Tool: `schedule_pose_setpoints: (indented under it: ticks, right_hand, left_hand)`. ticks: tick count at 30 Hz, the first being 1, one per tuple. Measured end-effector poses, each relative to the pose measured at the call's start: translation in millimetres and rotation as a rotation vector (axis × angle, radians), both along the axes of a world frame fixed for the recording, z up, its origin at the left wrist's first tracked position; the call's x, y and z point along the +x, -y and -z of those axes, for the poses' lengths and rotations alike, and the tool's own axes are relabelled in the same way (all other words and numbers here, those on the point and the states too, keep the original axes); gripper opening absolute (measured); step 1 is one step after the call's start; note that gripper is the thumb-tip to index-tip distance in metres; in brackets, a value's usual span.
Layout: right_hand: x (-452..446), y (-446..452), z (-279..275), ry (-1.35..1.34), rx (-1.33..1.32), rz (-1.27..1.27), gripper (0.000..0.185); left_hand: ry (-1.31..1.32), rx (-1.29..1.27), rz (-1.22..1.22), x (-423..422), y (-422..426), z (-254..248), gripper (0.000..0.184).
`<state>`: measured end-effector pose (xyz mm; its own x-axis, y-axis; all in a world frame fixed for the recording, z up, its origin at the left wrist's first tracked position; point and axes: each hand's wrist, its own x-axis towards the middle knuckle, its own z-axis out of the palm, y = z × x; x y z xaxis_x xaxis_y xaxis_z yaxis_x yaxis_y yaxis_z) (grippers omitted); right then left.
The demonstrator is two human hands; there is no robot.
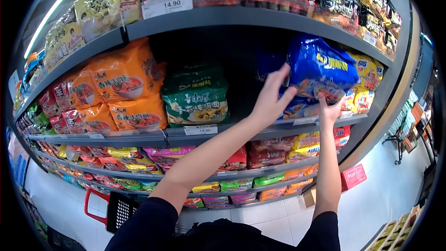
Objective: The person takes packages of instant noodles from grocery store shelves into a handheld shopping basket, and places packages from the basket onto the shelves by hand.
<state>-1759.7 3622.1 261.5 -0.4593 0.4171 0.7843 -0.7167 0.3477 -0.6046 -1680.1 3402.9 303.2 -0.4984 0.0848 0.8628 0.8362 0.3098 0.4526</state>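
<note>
A blue multipack of instant noodles [320, 62] is tilted at the right end of the middle shelf, above another blue pack [302, 108]. My right hand [331, 108] grips its lower front edge, with the thumb on the front and the other fingers largely hidden. My left hand [274, 95] is against its left side, fingers stretched along the edge and thumb apart, steadying it. Left of my hands stands a green noodle multipack [196, 97]. Yellow noodle packs [364, 100] sit just right of the blue ones.
Orange noodle packs [121, 81] fill the shelf further left. The upper shelf edge [260, 15] runs above my hands, with black packs on it. Lower shelves hold several colourful packs. A shopping basket [121, 211] with a red handle is at lower left; a red box [354, 177] lies on the floor.
</note>
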Motion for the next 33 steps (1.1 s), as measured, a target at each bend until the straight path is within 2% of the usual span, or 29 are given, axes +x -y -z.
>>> schedule_pose_setpoints:
  ticks: [1,2,3,6,9,12,16,19,23,24,25,27,29,30,33]
  right_hand:
    - [-5,2,-6,-0.039,-0.019,-0.021,0.066]
    - [-3,-2,-13,0.016,0.061,-0.076,0.077]
    - [0,-3,-23,0.040,0.125,-0.063,0.077]
    - [4,-7,-44,0.134,0.302,-0.003,0.076]
    - [-8,-20,-57,0.166,0.488,-0.083,0.066]
    - [-30,-24,-36,0.169,0.369,-0.125,0.063]
    - [-31,-10,-22,0.121,0.243,-0.073,0.073]
    - [-39,-10,-15,0.102,0.166,-0.096,0.081]
    - [-42,-11,11,-0.044,0.211,0.021,0.079]
    - [-39,-10,15,-0.023,0.236,0.057,0.078]
    - [-38,-10,17,0.018,0.226,0.046,0.076]
    - [-39,-8,17,0.054,0.209,0.077,0.072]
    - [-47,-8,21,0.039,0.173,0.091,0.068]
    - [-50,-7,22,0.004,0.144,0.054,0.064]
    - [-47,0,21,-0.013,0.047,0.016,0.061]
  left_hand:
    - [-0.010,-0.131,-0.006,-4,0,3,0.050]
    - [0.029,-0.142,0.002,-5,-5,7,0.045]
    - [0.000,-0.206,-0.079,-7,-6,12,0.042]
    - [0.022,-0.194,-0.119,-5,-1,10,0.044]
    - [0.042,-0.214,-0.096,-2,-2,5,0.045]
    - [0.065,-0.312,-0.111,-4,-7,5,0.047]
    - [0.040,-0.346,-0.198,-6,-12,10,0.047]
    - [-0.017,-0.331,-0.149,-9,-9,16,0.044]
    - [0.123,-0.311,-0.158,-1,-6,35,0.042]
    - [0.106,-0.396,-0.183,3,-5,38,0.040]
    - [-0.033,-0.458,-0.223,0,-4,42,0.039]
    - [-0.078,-0.508,-0.234,-1,-4,45,0.036]
    - [-0.086,-0.503,-0.231,2,-5,40,0.033]
    - [-0.073,-0.413,-0.233,4,-6,36,0.030]
    - [-0.026,-0.228,-0.259,-2,-10,30,0.038]
